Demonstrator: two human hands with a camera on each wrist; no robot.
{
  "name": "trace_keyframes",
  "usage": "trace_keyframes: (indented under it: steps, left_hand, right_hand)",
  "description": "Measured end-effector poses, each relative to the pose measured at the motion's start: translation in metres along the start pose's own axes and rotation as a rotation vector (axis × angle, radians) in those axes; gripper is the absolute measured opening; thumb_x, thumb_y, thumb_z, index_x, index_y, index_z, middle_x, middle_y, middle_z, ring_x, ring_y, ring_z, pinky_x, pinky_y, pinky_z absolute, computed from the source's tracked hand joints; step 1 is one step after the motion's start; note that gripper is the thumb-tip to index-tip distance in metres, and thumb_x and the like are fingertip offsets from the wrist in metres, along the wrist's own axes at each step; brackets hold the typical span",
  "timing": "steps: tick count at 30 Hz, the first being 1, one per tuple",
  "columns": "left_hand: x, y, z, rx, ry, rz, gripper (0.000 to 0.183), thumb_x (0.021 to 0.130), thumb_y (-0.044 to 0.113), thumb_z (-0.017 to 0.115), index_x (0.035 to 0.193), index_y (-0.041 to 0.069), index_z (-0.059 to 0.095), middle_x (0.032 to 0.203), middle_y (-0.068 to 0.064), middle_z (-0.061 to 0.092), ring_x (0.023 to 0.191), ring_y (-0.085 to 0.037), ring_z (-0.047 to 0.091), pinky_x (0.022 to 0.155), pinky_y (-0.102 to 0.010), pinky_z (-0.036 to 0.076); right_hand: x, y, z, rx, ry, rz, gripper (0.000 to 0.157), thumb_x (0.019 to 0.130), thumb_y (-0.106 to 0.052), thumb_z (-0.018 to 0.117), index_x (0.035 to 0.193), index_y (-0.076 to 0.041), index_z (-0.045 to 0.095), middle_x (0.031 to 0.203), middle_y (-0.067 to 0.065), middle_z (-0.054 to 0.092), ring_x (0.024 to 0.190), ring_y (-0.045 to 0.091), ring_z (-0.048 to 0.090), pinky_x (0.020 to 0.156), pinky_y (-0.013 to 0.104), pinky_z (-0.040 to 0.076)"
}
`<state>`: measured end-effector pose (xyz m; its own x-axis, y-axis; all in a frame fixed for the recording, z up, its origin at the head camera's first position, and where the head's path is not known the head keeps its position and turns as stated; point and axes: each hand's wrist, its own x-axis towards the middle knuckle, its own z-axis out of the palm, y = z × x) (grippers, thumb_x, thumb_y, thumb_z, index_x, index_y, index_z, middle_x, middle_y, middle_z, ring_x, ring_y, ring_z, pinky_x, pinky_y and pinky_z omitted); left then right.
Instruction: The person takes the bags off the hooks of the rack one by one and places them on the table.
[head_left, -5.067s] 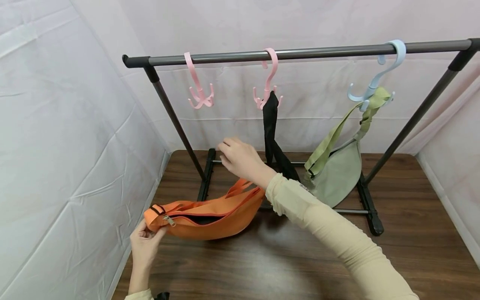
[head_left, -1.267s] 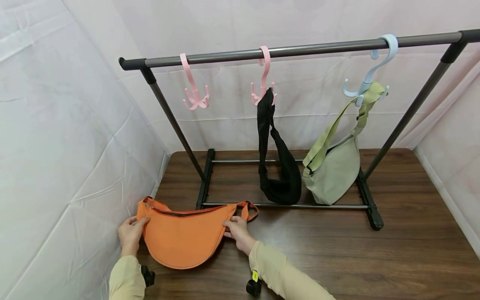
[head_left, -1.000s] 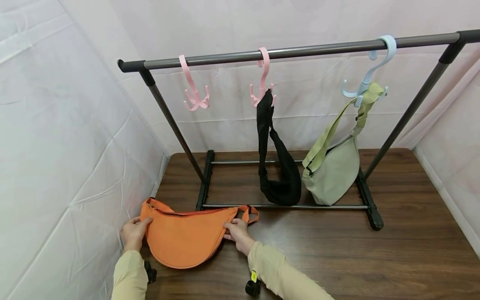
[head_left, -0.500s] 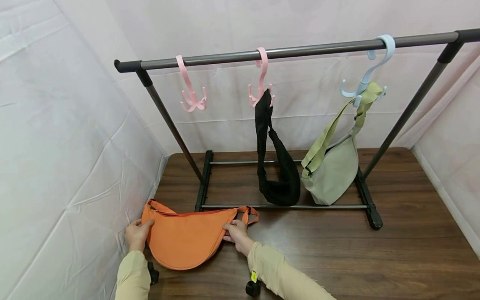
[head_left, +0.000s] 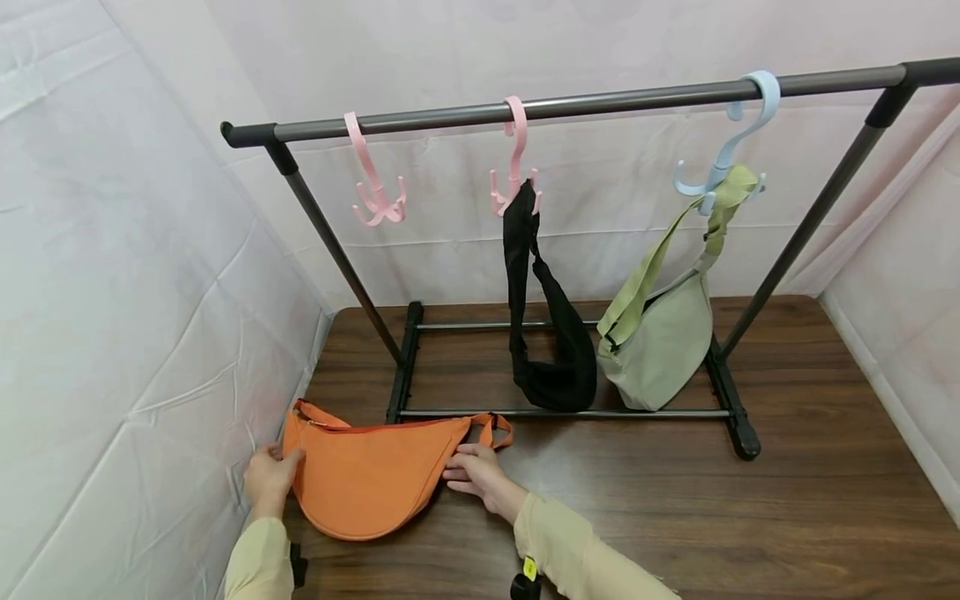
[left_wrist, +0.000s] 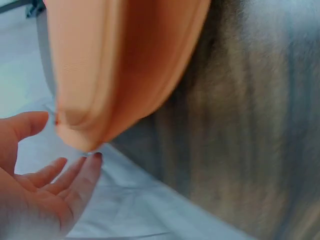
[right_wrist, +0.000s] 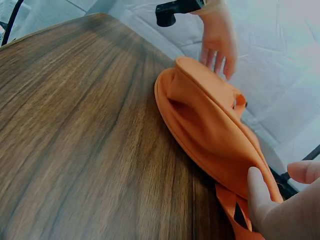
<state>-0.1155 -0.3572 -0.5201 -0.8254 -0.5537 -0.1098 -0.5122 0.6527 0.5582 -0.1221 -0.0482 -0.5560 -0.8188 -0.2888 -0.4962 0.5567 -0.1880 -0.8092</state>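
Note:
An orange crescent-shaped shoulder bag [head_left: 367, 479] rests on the wooden tabletop in front of the rack, zip along its upper edge and a strap loop at its right end. My left hand [head_left: 270, 481] is at its left end; in the left wrist view that hand [left_wrist: 45, 195] has thumb and fingers spread, not gripping the bag [left_wrist: 115, 65]. At the right end is my right hand [head_left: 480, 475], fingers extended by the bag's edge. The right wrist view shows its thumb and finger apart [right_wrist: 285, 210] beside the bag [right_wrist: 210, 120]; contact is hard to tell.
A dark metal rack [head_left: 442, 119] stands behind. From its bar hang a bare pink hook [head_left: 378, 187], a pink hook [head_left: 516, 158] with a black bag [head_left: 558, 379], and a blue hook [head_left: 731, 154] with a sage-green bag [head_left: 667, 350]. A white fabric wall [head_left: 150, 333] borders the left.
Earlier, my left hand held the orange bag's end while the bag's zip gaped; now the bag rests on the tabletop. In the last half second both hands have loosened from its ends.

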Motion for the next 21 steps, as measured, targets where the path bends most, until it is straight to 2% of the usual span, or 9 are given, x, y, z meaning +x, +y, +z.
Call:
trace_keyframes:
  steps: [4,7,12,17,20,21]
  left_hand:
    - [-0.004,0.023,-0.008,0.113,0.003,0.081,0.049,0.084,0.027,0.055,0.119,-0.008,0.050,0.112,-0.030,0.055,0.094,-0.048,0.052,0.073,-0.056,0.042]
    - [-0.009,0.051,-0.013,0.146,0.056,0.197,0.044,0.084,0.025,0.057,0.116,-0.005,0.054,0.108,-0.029,0.057,0.090,-0.048,0.054,0.069,-0.057,0.043]
    - [-0.024,0.108,-0.017,0.125,0.140,0.454,0.039,0.082,0.018,0.062,0.114,-0.003,0.056,0.106,-0.026,0.059,0.086,-0.044,0.056,0.069,-0.055,0.044]
    - [-0.040,0.165,-0.022,0.069,0.223,0.724,0.037,0.081,0.018,0.067,0.114,0.003,0.059,0.108,-0.019,0.060,0.064,-0.033,0.057,0.050,-0.045,0.045]
    - [-0.050,0.200,-0.029,0.024,0.292,0.912,0.034,0.080,0.017,0.069,0.110,0.005,0.062,0.105,-0.015,0.062,0.066,-0.030,0.058,0.048,-0.041,0.045]
    - [-0.053,0.211,-0.032,0.011,0.311,0.974,0.033,0.079,0.016,0.069,0.109,0.005,0.062,0.104,-0.014,0.063,0.073,-0.030,0.060,0.052,-0.041,0.046]
  right_hand:
    - [-0.011,-0.001,-0.013,-0.016,-0.041,-0.037,0.039,0.088,-0.006,0.054,0.125,0.006,0.044,0.105,0.019,0.060,0.085,0.019,0.064,0.078,0.037,0.052]
    - [-0.017,-0.001,-0.024,-0.013,-0.059,-0.066,0.039,0.088,-0.008,0.054,0.124,0.005,0.045,0.107,0.019,0.060,0.085,0.016,0.063,0.078,0.035,0.052]
    - [-0.026,-0.008,-0.040,0.001,-0.038,-0.119,0.041,0.088,-0.010,0.056,0.122,0.008,0.044,0.103,0.018,0.062,0.085,0.017,0.063,0.079,0.036,0.051]
    - [-0.033,-0.016,-0.053,0.010,-0.007,-0.175,0.039,0.088,-0.007,0.055,0.121,0.010,0.044,0.108,0.024,0.059,0.087,0.018,0.063,0.078,0.035,0.052]
    - [-0.037,-0.019,-0.059,0.013,0.011,-0.205,0.038,0.088,-0.006,0.054,0.121,0.011,0.044,0.109,0.024,0.059,0.088,0.018,0.063,0.078,0.035,0.052]
    - [-0.038,-0.020,-0.061,0.016,0.017,-0.210,0.039,0.088,-0.007,0.055,0.120,0.011,0.044,0.107,0.023,0.060,0.089,0.018,0.063,0.078,0.035,0.052]
